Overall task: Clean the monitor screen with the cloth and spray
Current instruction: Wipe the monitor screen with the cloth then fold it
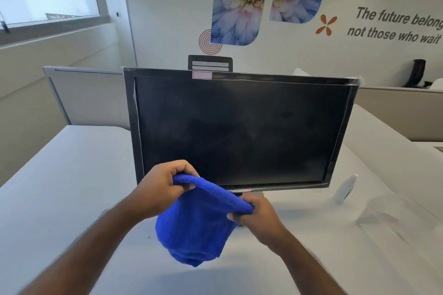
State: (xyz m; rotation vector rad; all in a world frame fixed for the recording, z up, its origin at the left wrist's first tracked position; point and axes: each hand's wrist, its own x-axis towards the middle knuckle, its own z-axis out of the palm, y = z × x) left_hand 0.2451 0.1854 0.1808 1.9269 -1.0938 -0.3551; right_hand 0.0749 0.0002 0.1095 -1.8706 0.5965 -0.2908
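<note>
While a fluffy bright-blue microfibre cloth (196, 227) is gripped by both hands — left hand (160, 187), right hand (256, 218) — before the dark flat monitor screen (239, 132), the small white spray bottle (345, 189) lies untouched on the white counter (72, 187); dry wiping could smear dust.

Chair (210, 63) is standing behind the desk (72, 175); partition (86, 96) is standing at its far-left edge; plastic sheet (395, 218) is lying on its right side.

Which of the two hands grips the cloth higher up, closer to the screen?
The left hand: it grips the blue cloth in front of the monitor's lower edge; the right hand is lower.
</note>
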